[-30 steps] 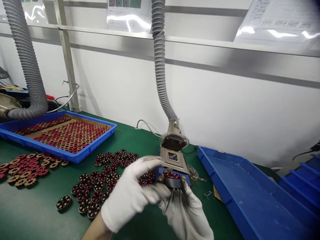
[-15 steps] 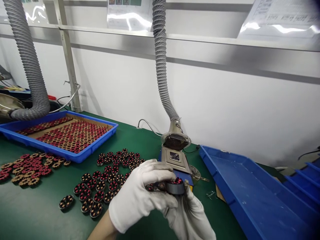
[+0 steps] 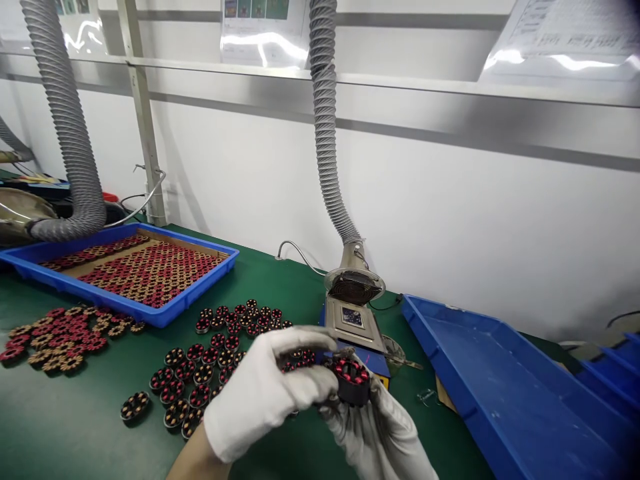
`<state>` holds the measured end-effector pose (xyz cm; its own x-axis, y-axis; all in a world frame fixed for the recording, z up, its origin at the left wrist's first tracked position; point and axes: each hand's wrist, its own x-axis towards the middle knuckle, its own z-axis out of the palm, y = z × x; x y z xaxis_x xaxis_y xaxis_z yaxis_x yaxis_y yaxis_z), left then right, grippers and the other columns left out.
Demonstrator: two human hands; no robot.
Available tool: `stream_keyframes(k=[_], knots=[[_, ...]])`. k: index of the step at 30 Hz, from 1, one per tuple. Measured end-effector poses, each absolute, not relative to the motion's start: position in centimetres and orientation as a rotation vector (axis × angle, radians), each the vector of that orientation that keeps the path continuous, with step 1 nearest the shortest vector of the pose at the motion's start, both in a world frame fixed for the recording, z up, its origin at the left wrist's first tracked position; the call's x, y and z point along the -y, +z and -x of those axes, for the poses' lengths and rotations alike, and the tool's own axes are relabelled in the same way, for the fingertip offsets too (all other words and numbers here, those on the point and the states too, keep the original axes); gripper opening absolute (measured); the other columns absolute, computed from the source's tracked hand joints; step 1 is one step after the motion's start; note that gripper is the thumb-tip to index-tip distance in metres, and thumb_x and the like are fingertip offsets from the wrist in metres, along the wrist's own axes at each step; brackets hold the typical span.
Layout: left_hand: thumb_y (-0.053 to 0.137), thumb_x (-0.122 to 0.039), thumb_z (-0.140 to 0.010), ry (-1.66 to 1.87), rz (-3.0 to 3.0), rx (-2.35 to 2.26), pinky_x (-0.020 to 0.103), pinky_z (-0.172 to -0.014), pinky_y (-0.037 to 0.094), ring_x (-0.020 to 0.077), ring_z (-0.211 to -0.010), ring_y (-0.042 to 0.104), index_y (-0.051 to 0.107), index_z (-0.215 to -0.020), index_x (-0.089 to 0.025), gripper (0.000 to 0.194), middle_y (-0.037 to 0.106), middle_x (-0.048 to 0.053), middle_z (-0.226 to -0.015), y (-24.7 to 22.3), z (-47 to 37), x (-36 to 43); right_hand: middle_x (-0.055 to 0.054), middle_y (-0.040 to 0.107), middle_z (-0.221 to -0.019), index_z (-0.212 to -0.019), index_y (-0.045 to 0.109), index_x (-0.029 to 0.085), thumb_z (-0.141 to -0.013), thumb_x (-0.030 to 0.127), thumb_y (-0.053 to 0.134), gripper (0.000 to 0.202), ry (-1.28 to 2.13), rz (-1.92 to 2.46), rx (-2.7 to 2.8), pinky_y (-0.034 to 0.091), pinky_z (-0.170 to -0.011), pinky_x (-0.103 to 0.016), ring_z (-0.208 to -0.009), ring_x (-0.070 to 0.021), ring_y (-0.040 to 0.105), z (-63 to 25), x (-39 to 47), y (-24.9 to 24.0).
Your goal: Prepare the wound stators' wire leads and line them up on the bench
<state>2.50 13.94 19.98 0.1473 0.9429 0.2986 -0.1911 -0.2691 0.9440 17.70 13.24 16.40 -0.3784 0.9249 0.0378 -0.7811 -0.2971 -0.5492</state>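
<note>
My right hand (image 3: 383, 427), in a white glove with greyed fingers, holds a motor stator (image 3: 354, 380) with red windings set in a dark ring. Its wound face is tilted up towards me. At the stator's left side is my left hand (image 3: 273, 380), also gloved, with index finger and thumb curled towards each other. Something dark shows at those fingertips, but I cannot tell what they grip. Behind and left of the hands stand several ringed stators (image 3: 203, 373) with red or copper windings, partly covered by my left hand.
A blue tray (image 3: 200, 287) of bare stators lies at left, with a loose pile of stators (image 3: 65, 337) before it. Beyond my hands stands a plate device (image 3: 356, 321) under an extraction hood (image 3: 355, 283) and hose (image 3: 325, 120). Another blue tray (image 3: 500, 373) lies at right.
The held stator has tipped so more of its red face shows. My left fingers have drawn back to its left edge, and my left hand has moved slightly left.
</note>
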Motion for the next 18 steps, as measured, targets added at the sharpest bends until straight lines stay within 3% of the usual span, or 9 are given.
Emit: stream_keyframes(k=[4,8,14,18], knots=[[0.053,-0.009,-0.065,1.368,-1.397,-0.707,0.022,-0.069,0.049,0.0202,-0.086,0.06,0.068,-0.068,-0.015,0.016,0.066,0.006,-0.085,20.1,-3.1,-13.8,-0.006,0.069,-0.101,-0.093,0.068,0.028,-0.065,0.024,0.075,0.029,1.861,0.337,0.593,0.055,-0.072,-0.033,-0.084,-0.0194,0.067,-17.4,-13.1,16.6],[0.054,-0.007,-0.067,1.526,-1.421,-0.611,0.024,-0.079,0.046,0.0202,-0.092,0.057,0.067,-0.069,-0.017,0.016,0.065,0.005,-0.082,19.5,-3.9,-13.8,-0.005,0.071,-0.097,-0.093,0.067,0.026,-0.061,0.025,0.077,0.033,1.833,0.408,0.626,0.054,-0.073,-0.034,-0.08,-0.0187,0.067,-17.0,-12.5,17.3],[0.057,-0.014,-0.072,1.762,-1.075,-0.419,0.022,-0.079,0.047,0.017,-0.088,0.059,0.065,-0.071,-0.022,0.012,0.064,-0.001,-0.082,19.1,-3.8,-13.7,-0.007,0.071,-0.091,-0.095,0.066,0.024,-0.062,0.029,0.076,0.036,1.842,0.379,0.712,0.053,-0.073,-0.039,-0.073,-0.0202,0.067,-18.2,-12.6,16.8],[0.057,-0.006,-0.067,1.519,-1.225,-0.688,0.016,-0.065,0.047,0.0137,-0.079,0.061,0.067,-0.078,-0.022,0.023,0.065,0.0,-0.09,19.7,-3.5,-13.4,-0.007,0.07,-0.094,-0.096,0.065,0.025,-0.061,0.029,0.076,0.037,1.807,0.378,0.701,0.052,-0.075,-0.041,-0.078,-0.0214,0.066,-18.6,-12.9,16.5]])
